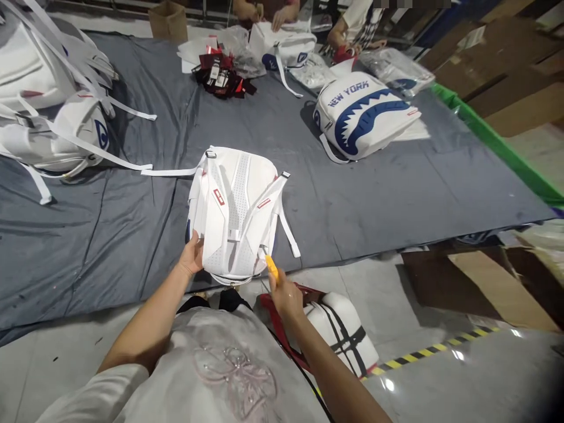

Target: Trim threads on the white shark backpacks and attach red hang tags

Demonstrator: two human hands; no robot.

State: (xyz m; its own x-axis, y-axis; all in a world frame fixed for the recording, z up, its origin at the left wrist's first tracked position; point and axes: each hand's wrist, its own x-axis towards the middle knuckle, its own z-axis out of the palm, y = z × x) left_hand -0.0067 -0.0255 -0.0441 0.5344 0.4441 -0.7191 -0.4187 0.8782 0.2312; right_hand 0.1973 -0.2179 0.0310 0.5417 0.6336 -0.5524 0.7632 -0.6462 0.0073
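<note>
A white backpack lies with its straps and mesh back panel facing up, near the front edge of the covered table. Its two shoulder straps carry small red labels, and loose webbing ends trail out to both sides. My left hand grips the lower left side of the backpack, with some fingers hidden behind it. In my right hand is a small orange tool, its tip at the backpack's lower right corner. The exact kind of tool is too small to make out.
White bags are heaped at the left. A "NEW YORK" backpack stands at the right, with dark red tags farther back. Across the table, other people's hands handle a white bag. A red-framed padded stool is beside me.
</note>
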